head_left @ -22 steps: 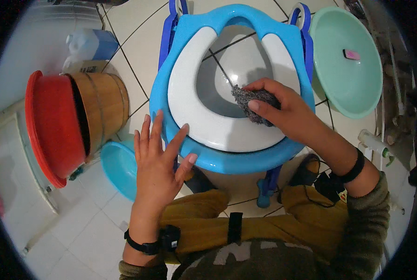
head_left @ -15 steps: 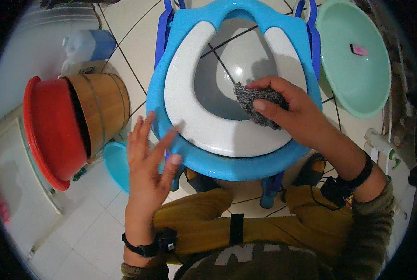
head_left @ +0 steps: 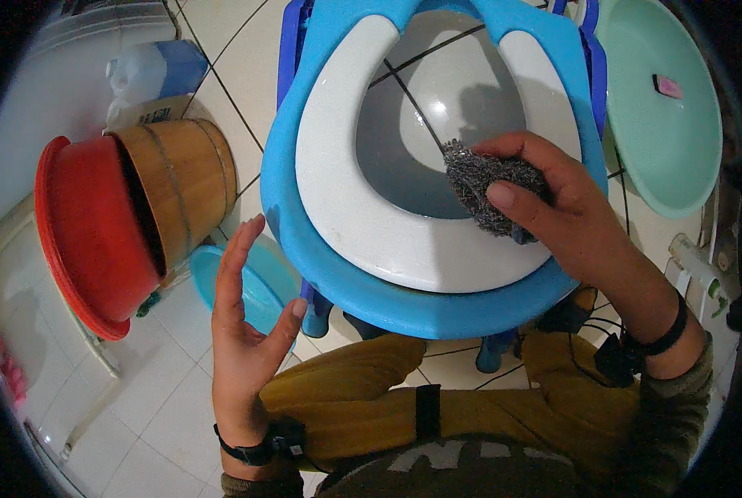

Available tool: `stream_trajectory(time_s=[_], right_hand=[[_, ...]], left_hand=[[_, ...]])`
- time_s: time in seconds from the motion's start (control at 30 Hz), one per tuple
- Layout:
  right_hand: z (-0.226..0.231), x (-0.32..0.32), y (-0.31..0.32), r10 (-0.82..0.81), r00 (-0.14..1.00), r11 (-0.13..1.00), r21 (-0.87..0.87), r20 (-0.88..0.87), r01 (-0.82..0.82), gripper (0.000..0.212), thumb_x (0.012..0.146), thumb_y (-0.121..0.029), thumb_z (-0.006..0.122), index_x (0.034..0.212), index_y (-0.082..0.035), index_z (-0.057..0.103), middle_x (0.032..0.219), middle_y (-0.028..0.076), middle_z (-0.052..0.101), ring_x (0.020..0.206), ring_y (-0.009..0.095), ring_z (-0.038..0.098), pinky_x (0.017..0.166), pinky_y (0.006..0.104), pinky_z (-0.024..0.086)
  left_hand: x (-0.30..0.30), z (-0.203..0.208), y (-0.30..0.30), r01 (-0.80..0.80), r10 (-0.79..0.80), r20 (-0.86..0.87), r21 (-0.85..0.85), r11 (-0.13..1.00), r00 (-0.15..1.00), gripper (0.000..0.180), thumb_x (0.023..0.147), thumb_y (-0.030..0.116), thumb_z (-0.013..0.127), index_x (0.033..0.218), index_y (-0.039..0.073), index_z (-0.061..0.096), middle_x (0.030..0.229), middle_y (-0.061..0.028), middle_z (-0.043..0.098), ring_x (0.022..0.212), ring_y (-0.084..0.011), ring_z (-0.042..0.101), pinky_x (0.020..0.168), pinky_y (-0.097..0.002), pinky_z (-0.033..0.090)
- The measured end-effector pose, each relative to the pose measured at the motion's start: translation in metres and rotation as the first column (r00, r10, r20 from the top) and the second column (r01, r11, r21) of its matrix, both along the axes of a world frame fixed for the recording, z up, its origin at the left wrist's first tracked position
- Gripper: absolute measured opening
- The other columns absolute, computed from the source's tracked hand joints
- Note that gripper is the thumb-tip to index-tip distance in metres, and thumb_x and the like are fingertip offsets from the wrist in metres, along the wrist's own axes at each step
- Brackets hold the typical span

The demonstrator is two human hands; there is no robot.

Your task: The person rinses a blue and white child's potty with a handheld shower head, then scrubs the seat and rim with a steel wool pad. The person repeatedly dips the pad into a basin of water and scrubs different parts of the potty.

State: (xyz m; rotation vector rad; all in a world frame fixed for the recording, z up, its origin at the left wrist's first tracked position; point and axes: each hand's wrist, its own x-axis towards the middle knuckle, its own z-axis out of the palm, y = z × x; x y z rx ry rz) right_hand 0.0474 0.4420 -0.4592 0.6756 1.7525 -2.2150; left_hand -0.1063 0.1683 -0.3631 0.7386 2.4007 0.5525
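My right hand (head_left: 566, 203) grips a grey steel wool scrubber (head_left: 483, 187), thumb on top, over the right front part of a white U-shaped seat ring (head_left: 329, 158). That ring lies on a light blue toilet-seat frame (head_left: 421, 311) with dark blue legs. Through the seat opening I see floor tiles and a shiny grey-white rounded surface. Off the frame's left front edge, my left hand (head_left: 250, 332) is raised with nothing in it, thumb and fingers apart. Behind it stands a turquoise basin (head_left: 250, 282), partly hidden by the hand.
On the left, a red basin (head_left: 97, 241) leans on its side against a wooden bucket (head_left: 176, 183). Behind them is a jug of blue liquid (head_left: 159, 70). A pale green basin (head_left: 666, 158) on the right holds a small pink block (head_left: 668, 86).
My left hand has drawn back from the seat's left front edge, toward me and slightly left. The right hand keeps hold of the scrubber over the ring. The whole view has shifted slightly.
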Motion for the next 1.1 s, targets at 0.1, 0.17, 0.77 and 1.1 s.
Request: stream_trajectory(time_s=[0.1, 0.17, 0.77, 1.1], right_hand=[[0.0, 0.001, 0.003, -0.012, 1.0, 1.0, -0.027, -0.013, 0.011, 0.037, 0.097, -0.027, 0.059, 0.127, -0.006, 0.052, 0.108, 0.007, 0.062, 0.098, 0.013, 0.06, 0.086, 0.0272, 0.05], [0.001, 0.002, 0.004, -0.006, 1.0, 1.0, -0.019, -0.008, 0.006, 0.037, 0.097, -0.027, 0.059, 0.127, -0.006, 0.052, 0.108, 0.007, 0.062, 0.098, 0.013, 0.06, 0.086, 0.0272, 0.049], [-0.007, 0.007, -0.005, -0.095, 0.982, 0.993, 0.05, -0.162, 0.105, 0.035, 0.098, -0.027, 0.058, 0.125, -0.006, 0.053, 0.099, 0.004, 0.061, 0.088, 0.008, 0.057, 0.076, 0.0246, 0.048], [-0.013, 0.006, -0.004, 0.034, 0.98, 0.988, 0.153, -0.196, -0.003, 0.036, 0.097, -0.028, 0.058, 0.123, -0.005, 0.054, 0.096, 0.006, 0.061, 0.085, 0.011, 0.057, 0.074, 0.0272, 0.047]], left_hand=[[0.002, -0.002, 0.001, 0.005, -0.005, 0.017, 0.008, 1.0, 1.0, 0.078, 0.072, 0.018, 0.082, 0.142, 0.011, 0.046, 0.148, -0.0149, 0.043, 0.139, -0.0369, 0.036, 0.114, -0.052, 0.026], [0.003, -0.003, 0.003, 0.078, -0.077, 0.013, -0.024, 0.997, 0.997, 0.078, 0.068, 0.02, 0.085, 0.138, 0.012, 0.051, 0.15, -0.0151, 0.04, 0.14, -0.0385, 0.034, 0.114, -0.0529, 0.026], [0.04, -0.01, 0.05, 0.46, -0.515, -0.139, -0.297, 0.837, 0.846, 0.054, 0.053, 0.033, 0.088, 0.101, 0.021, 0.066, 0.151, -0.0149, 0.034, 0.143, -0.0435, 0.024, 0.114, -0.0644, 0.016], [0.052, -0.006, 0.052, 0.462, -0.504, -0.113, -0.268, 0.845, 0.856, 0.047, 0.061, 0.017, 0.084, 0.104, 0.021, 0.067, 0.155, -0.0129, 0.03, 0.144, -0.0418, 0.022, 0.116, -0.063, 0.012]])
